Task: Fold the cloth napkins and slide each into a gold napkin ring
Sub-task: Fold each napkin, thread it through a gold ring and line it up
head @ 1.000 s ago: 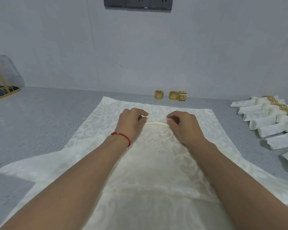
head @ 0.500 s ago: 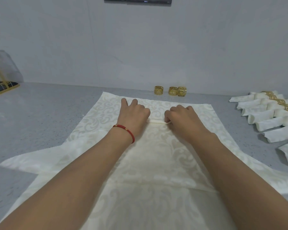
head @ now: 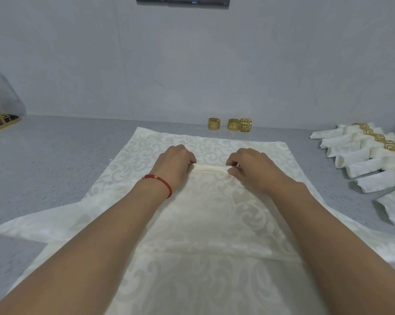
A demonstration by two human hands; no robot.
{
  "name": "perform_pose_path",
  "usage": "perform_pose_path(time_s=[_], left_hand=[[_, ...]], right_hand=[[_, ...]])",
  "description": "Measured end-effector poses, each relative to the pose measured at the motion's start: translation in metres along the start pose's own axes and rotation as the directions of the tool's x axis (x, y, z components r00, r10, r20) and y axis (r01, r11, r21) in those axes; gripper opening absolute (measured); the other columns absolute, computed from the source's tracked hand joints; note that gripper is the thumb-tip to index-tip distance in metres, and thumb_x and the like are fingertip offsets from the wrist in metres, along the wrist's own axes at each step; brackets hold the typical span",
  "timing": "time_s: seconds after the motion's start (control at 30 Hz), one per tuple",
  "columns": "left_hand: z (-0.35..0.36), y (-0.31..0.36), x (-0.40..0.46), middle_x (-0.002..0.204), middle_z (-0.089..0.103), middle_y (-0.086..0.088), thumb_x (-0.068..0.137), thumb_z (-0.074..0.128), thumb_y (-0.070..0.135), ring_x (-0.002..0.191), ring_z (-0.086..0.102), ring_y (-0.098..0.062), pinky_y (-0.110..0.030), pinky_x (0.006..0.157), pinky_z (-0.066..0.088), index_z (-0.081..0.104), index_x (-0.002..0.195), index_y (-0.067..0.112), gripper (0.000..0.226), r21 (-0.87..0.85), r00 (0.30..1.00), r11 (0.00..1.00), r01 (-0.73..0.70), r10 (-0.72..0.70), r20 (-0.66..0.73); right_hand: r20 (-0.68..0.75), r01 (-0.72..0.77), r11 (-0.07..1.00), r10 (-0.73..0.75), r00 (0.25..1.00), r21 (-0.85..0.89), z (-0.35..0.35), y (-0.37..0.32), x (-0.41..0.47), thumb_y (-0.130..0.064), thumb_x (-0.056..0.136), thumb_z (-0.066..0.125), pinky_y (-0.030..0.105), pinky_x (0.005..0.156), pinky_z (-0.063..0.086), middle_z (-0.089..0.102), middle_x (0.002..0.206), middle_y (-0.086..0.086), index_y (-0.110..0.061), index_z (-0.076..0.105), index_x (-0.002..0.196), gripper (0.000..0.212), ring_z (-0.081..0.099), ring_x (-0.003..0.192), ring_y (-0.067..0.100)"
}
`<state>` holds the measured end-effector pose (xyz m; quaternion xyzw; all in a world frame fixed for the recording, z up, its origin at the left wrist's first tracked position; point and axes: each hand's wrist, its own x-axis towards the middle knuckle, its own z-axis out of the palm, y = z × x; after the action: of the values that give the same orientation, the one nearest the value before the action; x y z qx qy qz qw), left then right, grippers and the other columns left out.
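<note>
So the cream damask napkin is spread flat in the middle of the grey speckled tabletop, far edge stopping just short of the wall, near edge running out of view at the bottom, and a side corner sticking out on each side. There's plenty of bare tabletop off to the left, while the right side is crowded. The left hand and right hand sit side by side near the far end of the cloth, fingers curled in and pinching a thin rolled fold of the napkin between them, one hand at each end of the bit that shows. The left wrist has a red cord bracelet with a small gold bead. Three loose gold napkin rings stand near the wall just past the cloth's far edge, one apart on the left and two touching; they're cut-out metal bands, shiny. On the right there's a fanned row of finished rolled napkins, same cream fabric, overlapping each other, with gold rings visible on the far ones. At the far left edge sits a black tray with a gold rim, and something clear stands over it.
</note>
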<state>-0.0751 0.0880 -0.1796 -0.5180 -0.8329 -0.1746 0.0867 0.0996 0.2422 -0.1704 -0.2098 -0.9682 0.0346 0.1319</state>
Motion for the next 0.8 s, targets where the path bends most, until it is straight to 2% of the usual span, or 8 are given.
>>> perform_pose_path(time_s=[0.2,0.33,0.43,0.5,0.6,0.7,0.73,0.8], left_hand=[[-0.015,0.018,-0.005,0.090,0.053,0.004,0.091,0.052,0.009,0.096,0.047,-0.023,-0.034,0.077,0.030,0.052,0.088,0.023,0.015,0.324,0.997,0.943,-0.077,0.080,0.004],[-0.026,0.029,-0.016,0.080,0.042,0.003,0.083,0.054,-0.004,0.081,0.039,-0.022,-0.038,0.078,0.026,0.043,0.080,0.020,0.027,0.471,0.982,0.862,-0.188,0.172,0.077],[-0.020,0.021,-0.021,0.086,0.052,0.001,0.085,0.051,-0.001,0.082,0.054,-0.023,-0.035,0.074,0.033,0.055,0.080,0.016,0.018,0.342,0.987,0.926,-0.158,0.141,0.075],[-0.016,0.014,-0.024,0.093,0.067,-0.001,0.088,0.054,0.004,0.088,0.064,-0.025,-0.037,0.074,0.047,0.071,0.094,0.017,0.022,0.112,0.999,0.993,-0.044,0.045,-0.002],[-0.012,0.006,-0.028,0.090,0.071,-0.002,0.092,0.058,0.010,0.089,0.063,-0.025,-0.034,0.079,0.050,0.076,0.098,0.022,0.022,-0.138,0.988,0.987,0.079,-0.095,-0.120],[-0.007,0.000,-0.026,0.071,0.048,-0.003,0.085,0.055,0.000,0.070,0.046,-0.021,-0.028,0.063,0.037,0.052,0.066,0.016,0.026,-0.129,0.995,0.991,0.031,-0.044,-0.095],[-0.006,-0.001,-0.026,0.075,0.044,-0.001,0.086,0.056,-0.001,0.072,0.044,-0.020,-0.027,0.062,0.034,0.058,0.066,0.025,0.033,-0.132,0.995,0.991,0.012,-0.024,-0.095],[-0.006,-0.003,-0.027,0.088,0.047,0.002,0.093,0.059,0.008,0.084,0.047,-0.019,-0.028,0.070,0.037,0.071,0.085,0.016,0.016,-0.105,0.995,0.994,-0.017,0.006,-0.102]], right_hand=[[-0.075,0.059,0.984,-0.073,0.994,-0.168,-0.005,-0.013,-0.003,-0.011,0.094,0.058,0.034,0.073,0.035,0.060,0.097,-0.002,-0.022,0.053,0.094,0.012,0.054,0.091,0.023],[-0.024,0.175,0.899,-0.201,0.979,-0.401,-0.006,-0.033,-0.012,-0.010,0.094,0.056,0.035,0.075,0.030,0.058,0.104,0.004,-0.015,0.056,0.109,0.015,0.056,0.100,0.028],[0.068,0.161,0.932,-0.147,0.987,-0.325,-0.014,-0.034,-0.019,-0.006,0.097,0.049,0.033,0.078,0.035,0.056,0.109,0.003,-0.014,0.056,0.108,0.015,0.056,0.100,0.026],[0.022,0.039,0.997,-0.037,0.999,-0.059,-0.014,-0.023,-0.024,-0.007,0.099,0.049,0.034,0.082,0.045,0.061,0.108,0.004,-0.012,0.065,0.107,0.018,0.059,0.099,0.024],[-0.113,-0.129,0.944,0.170,0.979,0.302,-0.004,-0.008,-0.033,-0.016,0.102,0.056,0.029,0.087,0.045,0.069,0.109,0.007,-0.009,0.073,0.115,0.022,0.062,0.096,0.021],[-0.113,-0.162,0.963,0.189,0.975,0.216,0.006,0.000,-0.031,-0.023,0.098,0.063,0.040,0.092,0.045,0.075,0.097,0.009,-0.006,0.077,0.098,0.021,0.060,0.100,0.032],[-0.119,-0.176,0.970,0.198,0.973,0.168,0.005,0.000,-0.031,-0.025,0.098,0.063,0.042,0.090,0.042,0.074,0.094,0.000,-0.015,0.078,0.093,0.018,0.055,0.101,0.028],[-0.129,-0.161,0.979,0.177,0.976,0.126,0.001,-0.003,-0.032,-0.028,0.099,0.062,0.041,0.088,0.034,0.068,0.093,-0.012,-0.026,0.073,0.090,0.014,0.052,0.100,0.019]])
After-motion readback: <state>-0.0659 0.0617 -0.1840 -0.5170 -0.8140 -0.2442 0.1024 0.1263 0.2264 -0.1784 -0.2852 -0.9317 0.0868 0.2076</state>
